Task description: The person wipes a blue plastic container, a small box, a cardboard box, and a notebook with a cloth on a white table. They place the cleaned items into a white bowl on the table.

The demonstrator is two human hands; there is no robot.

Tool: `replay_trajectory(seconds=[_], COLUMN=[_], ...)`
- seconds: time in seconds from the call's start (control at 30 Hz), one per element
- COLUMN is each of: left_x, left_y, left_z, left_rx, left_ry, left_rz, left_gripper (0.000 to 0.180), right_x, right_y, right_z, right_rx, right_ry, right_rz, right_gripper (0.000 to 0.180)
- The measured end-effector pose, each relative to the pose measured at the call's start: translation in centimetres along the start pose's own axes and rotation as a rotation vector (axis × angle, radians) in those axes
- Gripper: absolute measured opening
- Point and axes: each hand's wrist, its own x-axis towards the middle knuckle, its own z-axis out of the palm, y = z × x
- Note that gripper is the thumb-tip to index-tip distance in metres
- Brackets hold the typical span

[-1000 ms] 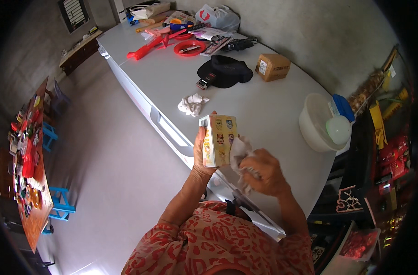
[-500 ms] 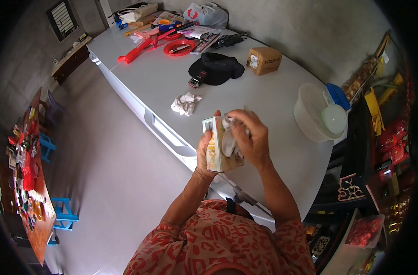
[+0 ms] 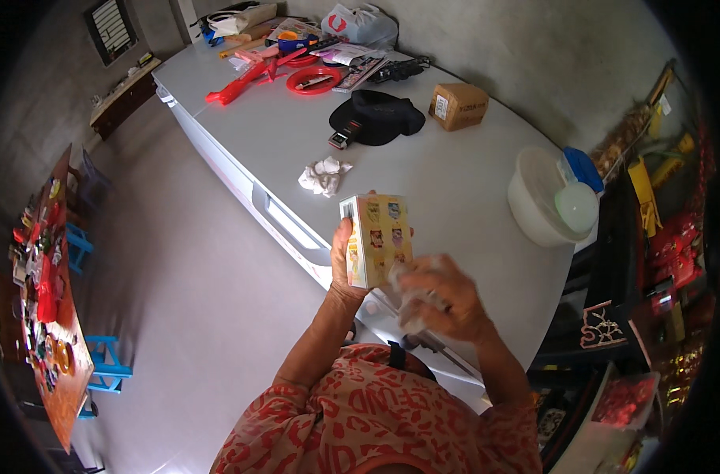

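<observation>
My left hand (image 3: 342, 257) grips a small white and yellow carton (image 3: 378, 237) with coloured pictures on its face, held up over the near edge of the grey table (image 3: 463, 189). Just below and right of the carton is my right hand (image 3: 451, 304), blurred by motion, with a crumpled whitish cloth (image 3: 411, 296) bunched in its fingers. The cloth is by the carton's lower right corner; whether it touches there I cannot tell. A second crumpled white cloth (image 3: 323, 176) lies on the table beyond the carton.
Farther back lie a black cap (image 3: 384, 118), a brown cardboard box (image 3: 459, 107) and red plastic pieces (image 3: 245, 83). A whitish tub (image 3: 534, 197) stands at the right table edge. Papers and a plastic bag (image 3: 360, 28) crowd the far end. Blue stools (image 3: 107, 363) stand left.
My right hand has moved down and right with the cloth, off the carton's face, which now shows. The left hand has turned the carton's printed face more into view.
</observation>
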Motion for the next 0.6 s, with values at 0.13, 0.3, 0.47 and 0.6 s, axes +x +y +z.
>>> replay_trajectory(seconds=[0.13, 0.3, 0.47, 0.6], left_x=[-0.8, -0.1, 0.2, 0.5], left_y=[-0.9, -0.7, -0.6, -1.0], left_z=[2.4, 1.9, 1.0, 0.3], left_rx=[0.026, -0.021, 0.073, 0.035], left_ry=[-0.017, -0.007, 0.014, -0.006], left_rz=[-0.021, 0.039, 0.071, 0.012], left_gripper=[0.079, 0.079, 0.085, 0.079], right_x=[4.0, 3.9, 0.3, -0.6], right_y=[-0.1, 0.5, 0.0, 0.7], right_z=[-0.1, 1.8, 1.3, -2.2], right_rx=[-0.191, -0.243, 0.060, 0.635], right_ry=[0.352, 0.350, 0.220, 0.216], right_rz=[0.093, 0.177, 0.314, 0.629], right_gripper=[0.043, 0.047, 0.051, 0.043])
